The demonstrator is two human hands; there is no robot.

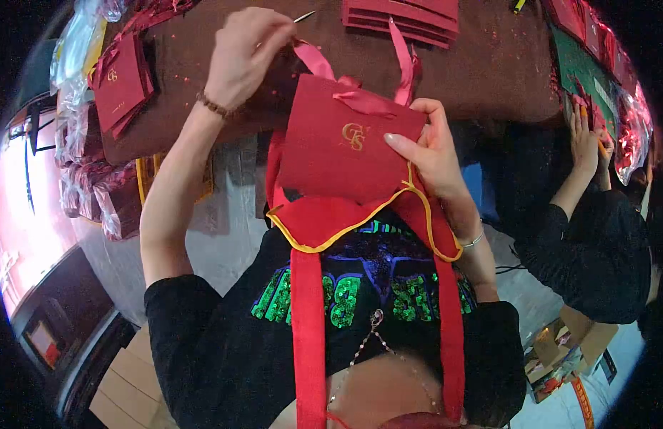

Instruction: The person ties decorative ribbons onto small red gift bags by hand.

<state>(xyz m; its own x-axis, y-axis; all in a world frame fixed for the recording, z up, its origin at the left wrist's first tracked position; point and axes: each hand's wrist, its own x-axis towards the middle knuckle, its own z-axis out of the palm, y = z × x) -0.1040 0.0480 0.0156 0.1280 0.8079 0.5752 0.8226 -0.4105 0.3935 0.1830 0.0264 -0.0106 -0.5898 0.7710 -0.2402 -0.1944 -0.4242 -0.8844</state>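
A dark red pouch or card [320, 154] with gold lettering is held up over the table's near edge. My right hand [435, 146] grips its right side, thumb on the front face and fingers behind. A pink ribbon [363, 101] is tied across its upper part, with two ends rising from it. At the upper left, my left hand [251, 46] is closed, fingertips pinched at the tip of the left ribbon end [314, 60]. Below the pouch hangs a red apron [324, 218] with yellow trim.
Stacked red pouches [120, 86] lie at the left of the brown table [481, 79], more red pieces [403, 18] at the top centre. A pointed tool [304, 16] lies near my left hand. At the right, another person's hands [587, 143] work beside plastic-wrapped red items [634, 136].
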